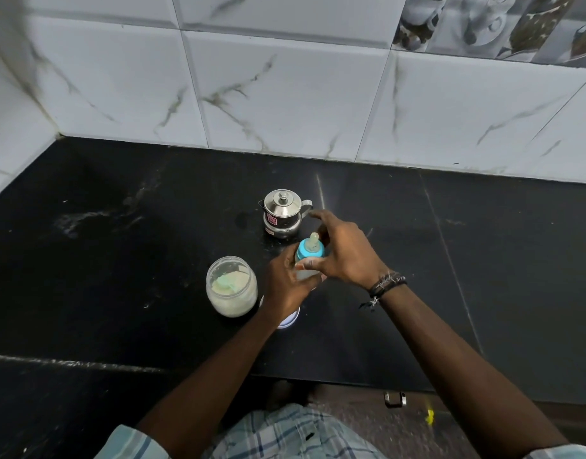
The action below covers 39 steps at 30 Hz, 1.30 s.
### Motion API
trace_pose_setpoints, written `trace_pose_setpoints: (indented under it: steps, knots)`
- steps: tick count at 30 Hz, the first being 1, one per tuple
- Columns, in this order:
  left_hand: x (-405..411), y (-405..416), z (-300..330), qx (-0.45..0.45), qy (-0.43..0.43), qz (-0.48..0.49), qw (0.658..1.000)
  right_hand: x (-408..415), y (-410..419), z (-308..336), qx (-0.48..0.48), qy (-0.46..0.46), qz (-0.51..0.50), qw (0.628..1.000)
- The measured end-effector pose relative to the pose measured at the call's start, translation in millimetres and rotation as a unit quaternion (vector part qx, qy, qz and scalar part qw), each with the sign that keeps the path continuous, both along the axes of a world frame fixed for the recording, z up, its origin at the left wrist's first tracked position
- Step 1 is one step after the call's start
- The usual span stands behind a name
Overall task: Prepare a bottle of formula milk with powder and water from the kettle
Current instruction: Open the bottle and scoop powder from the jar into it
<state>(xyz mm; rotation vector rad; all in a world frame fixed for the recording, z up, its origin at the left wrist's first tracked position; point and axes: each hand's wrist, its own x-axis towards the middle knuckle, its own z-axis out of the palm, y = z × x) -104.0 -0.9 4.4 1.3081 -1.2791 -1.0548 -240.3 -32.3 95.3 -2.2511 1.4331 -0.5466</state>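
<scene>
Bottle (307,271) body mostly hidden behind left hand (286,286) and right hand (344,251); contents unreadable. White lid (290,321) on the table (119,260) half covered by left wrist. Kettle (282,213) sticker too small to read. Scoop in powder jar (231,286) blurred. Patterned wall tile (503,24) cut off at top edge.

Counter (119,260): black polished stone, scuffed. Wall tiles (285,94): glossy marble-look ceramic. Kettle (282,212): shiny steel. Jar (231,286): clear plastic or glass. Bottle (309,256): translucent plastic, blue collar.
</scene>
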Motion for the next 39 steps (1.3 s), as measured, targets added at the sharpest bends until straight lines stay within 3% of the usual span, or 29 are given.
trace_pose_setpoints:
  steps: [5,7,12,20,24,27,35,39]
  knots:
    - [1.3,2.6,3.1,0.003,-0.001,0.006,1.0,-6.6,-1.5,-3.0,0.094,-0.106,0.065,0.988]
    - [1.4,2.6,2.1,0.008,0.001,0.007,1.0,-6.9,-1.7,-2.9,0.09,-0.099,0.066,0.989]
    - [-0.6,0.1,-0.1,0.008,-0.011,0.008,1.0,-4.0,-0.4,-5.4,-0.024,0.003,-0.016,1.0]
    - [0.4,2.7,5.1,0.013,-0.009,0.013,1.0,-9.3,-0.6,-3.9,0.082,-0.091,0.058,0.991]
    - [-0.6,2.1,3.2,0.013,-0.019,0.01,1.0,-4.8,1.5,-2.2,-0.015,-0.012,-0.005,1.0]
    - [-1.4,1.8,2.5,0.011,-0.016,0.005,1.0,-0.8,0.7,-4.4,-0.032,0.033,-0.037,0.998]
    - [-0.9,2.4,7.9,0.002,-0.012,0.012,1.0,-9.5,3.0,-4.2,0.103,-0.15,0.044,0.982]
    - [0.7,2.3,6.7,-0.009,-0.031,0.009,0.999,-5.1,6.8,-3.2,0.027,-0.083,-0.012,0.996]
